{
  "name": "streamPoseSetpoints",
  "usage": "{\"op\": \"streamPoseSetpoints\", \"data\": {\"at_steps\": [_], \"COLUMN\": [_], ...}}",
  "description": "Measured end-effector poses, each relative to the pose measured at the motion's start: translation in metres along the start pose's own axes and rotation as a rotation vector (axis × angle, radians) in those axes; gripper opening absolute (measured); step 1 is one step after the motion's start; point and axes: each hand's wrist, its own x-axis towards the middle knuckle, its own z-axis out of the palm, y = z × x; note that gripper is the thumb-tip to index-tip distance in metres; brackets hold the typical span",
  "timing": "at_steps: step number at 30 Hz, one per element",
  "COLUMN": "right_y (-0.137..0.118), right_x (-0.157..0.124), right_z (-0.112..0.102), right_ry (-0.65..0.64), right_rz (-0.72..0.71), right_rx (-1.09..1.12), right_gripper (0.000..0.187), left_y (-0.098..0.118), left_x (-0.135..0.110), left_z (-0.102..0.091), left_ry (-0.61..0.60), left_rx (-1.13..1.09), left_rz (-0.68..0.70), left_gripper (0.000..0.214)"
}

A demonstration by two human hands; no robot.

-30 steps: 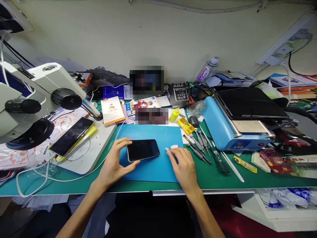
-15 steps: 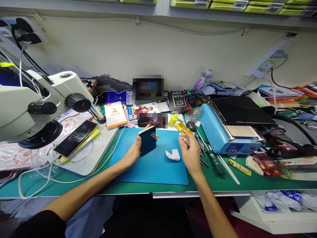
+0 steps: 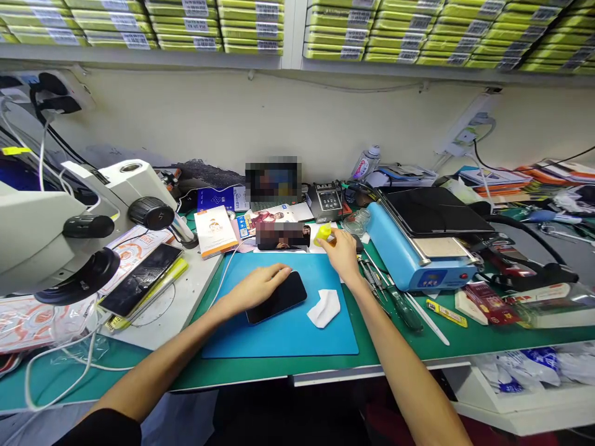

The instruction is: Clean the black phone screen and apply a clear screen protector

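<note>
A smartphone (image 3: 284,298) lies on the blue mat (image 3: 279,342), dark screen upward. Its far left edge is under my left hand (image 3: 263,285), whose fingers are closed along that edge; some fingertips are hidden. My right hand (image 3: 343,253) has reached past the mat's far edge, its fingers closed on a small yellow bottle (image 3: 324,232). To the right of the phone lies a white wipe (image 3: 325,308), folded and creased. Behind the mat is another phone (image 3: 282,236) with a lit screen, partly blurred out.
A microscope (image 3: 106,223) stands at the left, near a black phone (image 3: 142,279). Screwdrivers (image 3: 372,275) and a green-handled tool (image 3: 405,310) lie right of the mat, beside a blue machine (image 3: 400,248). A white cable (image 3: 60,406) loops at front left.
My left hand has lowered the smartphone from a raised, tilted position to the mat. My right hand has moved away to the yellow bottle and closed on it. The wipe looks flatter.
</note>
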Motion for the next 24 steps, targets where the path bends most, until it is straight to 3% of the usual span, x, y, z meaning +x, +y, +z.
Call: {"op": "streamPoseSetpoints", "data": {"at_steps": [4, 6, 9, 13, 16, 20, 24], "right_y": [-0.008, -0.014, -0.026, -0.039, -0.048, -0.062, -0.072], "right_x": [-0.024, -0.048, -0.092, -0.150, -0.180, -0.192, -0.185], "right_z": [-0.023, -0.037, -0.052, -0.063, -0.064, -0.054, -0.040], "right_ry": [0.023, 0.033, 0.022, 0.008, -0.023, -0.126, -0.160], "right_rz": [0.046, 0.056, 0.060, 0.105, 0.036, -0.203, -0.301], "right_rx": [0.095, 0.142, 0.185, 0.189, 0.130, 0.041, 0.016], "right_gripper": [0.045, 0.053, 0.049, 0.059, 0.048, 0.039, 0.045], "left_y": [0.008, 0.009, 0.007, -0.002, -0.011, -0.027, -0.038], "left_x": [-0.005, -0.005, -0.006, -0.026, -0.056, -0.089, -0.096], "left_z": [0.007, 0.008, 0.006, -0.004, -0.010, -0.002, 0.010], "left_ry": [0.011, 0.004, -0.018, -0.016, 0.073, 0.321, 0.301], "left_rx": [0.164, 0.207, 0.244, 0.266, 0.300, 0.297, 0.396], "left_rz": [0.129, 0.183, 0.219, 0.191, 0.096, -0.026, 0.030], "left_gripper": [0.037, 0.035, 0.038, 0.045, 0.042, 0.041, 0.078]}}
